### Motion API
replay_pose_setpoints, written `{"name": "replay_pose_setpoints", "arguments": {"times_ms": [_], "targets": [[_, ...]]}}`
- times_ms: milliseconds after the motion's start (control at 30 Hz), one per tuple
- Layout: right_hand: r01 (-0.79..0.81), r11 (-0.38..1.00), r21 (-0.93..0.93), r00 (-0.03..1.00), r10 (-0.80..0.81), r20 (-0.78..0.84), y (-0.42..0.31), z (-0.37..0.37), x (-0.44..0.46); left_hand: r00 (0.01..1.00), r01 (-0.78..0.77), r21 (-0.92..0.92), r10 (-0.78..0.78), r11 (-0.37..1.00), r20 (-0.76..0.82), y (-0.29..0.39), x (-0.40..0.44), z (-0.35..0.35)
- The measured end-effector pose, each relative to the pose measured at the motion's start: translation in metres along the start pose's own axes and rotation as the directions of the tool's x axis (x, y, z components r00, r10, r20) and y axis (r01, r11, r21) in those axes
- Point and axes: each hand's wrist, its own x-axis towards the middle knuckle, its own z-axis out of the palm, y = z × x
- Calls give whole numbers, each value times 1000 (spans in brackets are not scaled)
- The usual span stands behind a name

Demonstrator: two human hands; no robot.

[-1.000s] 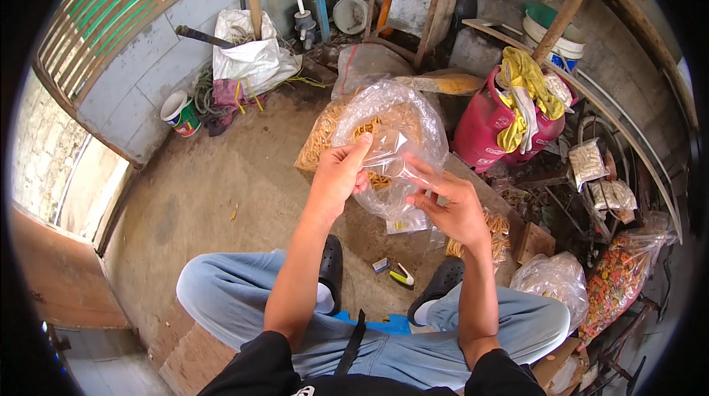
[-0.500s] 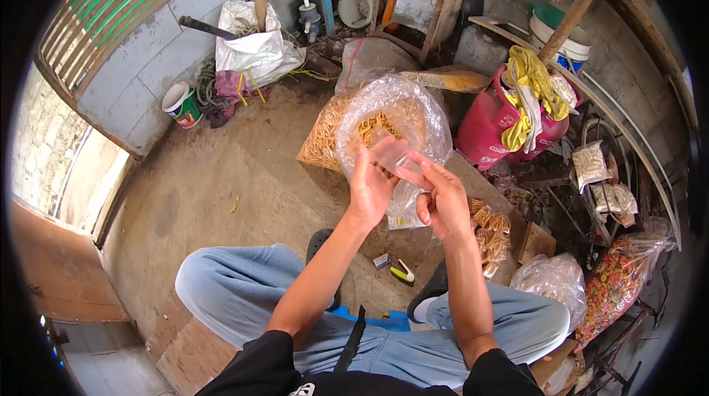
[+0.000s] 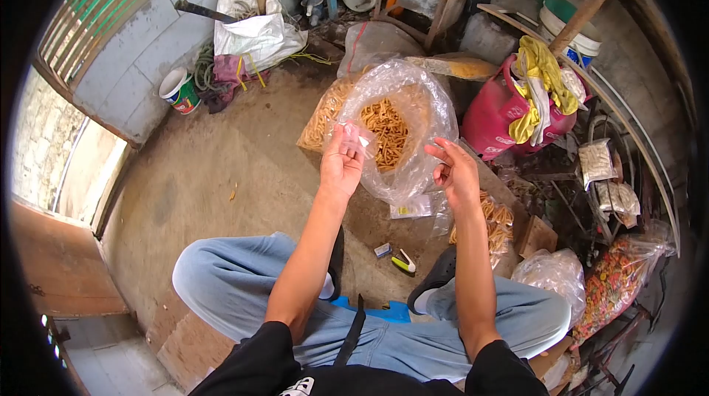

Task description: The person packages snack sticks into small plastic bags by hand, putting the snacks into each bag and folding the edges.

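Your left hand (image 3: 342,167) pinches the small bag (image 3: 360,141) by the big bag's (image 3: 434,100) near-left rim, sticks (image 3: 385,131) lying ahead between your hands, nearer the left, while your right hand (image 3: 459,176), loosely spread, nothing visible in it, sits by the right rim.

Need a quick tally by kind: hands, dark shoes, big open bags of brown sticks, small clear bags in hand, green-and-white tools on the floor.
Left hand, right hand: 2
Left shoe, right shoe: 2
Big open bag: 1
Small clear bag: 1
Green-and-white tool: 1
Total: 7
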Motion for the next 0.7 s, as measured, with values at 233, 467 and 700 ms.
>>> {"name": "replay_pose_setpoints", "arguments": {"times_ms": [233, 467, 700], "targets": [[-21, 862, -507, 996, -24, -82, 97, -32, 93, 998, 47, -30, -48, 998, -46, 2, 3, 0], [303, 432, -850, 935, -309, 176, 159, -34, 153, 985, 167, -85, -170, 982, -24, -7, 19, -12], [236, -3, -972, 954, -190, 233, 171, -10, 183, 957, 291, -124, -288, 949, 36, -16, 47, -31]]}}
